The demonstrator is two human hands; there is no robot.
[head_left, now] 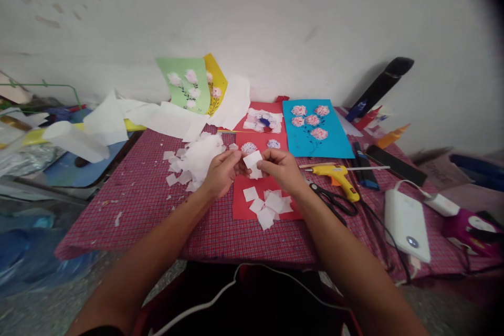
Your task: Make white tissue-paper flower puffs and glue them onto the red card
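Observation:
Small white paper squares (252,159) are pinched between the fingertips of my right hand (282,168), above a red sheet (244,209). My left hand (225,172) is closed at the left edge of these squares, its fingertips partly hidden behind them. Below both hands, several loose paper squares (266,209) lie on the red sheet. Just beyond my fingers sit speckled tissue flowers (249,148). Farther back is a crumpled tissue (263,121) with a dark blue thing on it. A heap of white paper pieces (200,157) lies left of my left hand.
On the right lie a yellow glue gun (334,172), black scissors (334,202) and a white power bank (406,224). A blue sheet with pink flowers (311,142) lies behind my right hand. Green (199,74) and yellow cards lean on the wall. A paper roll (74,140) stands left.

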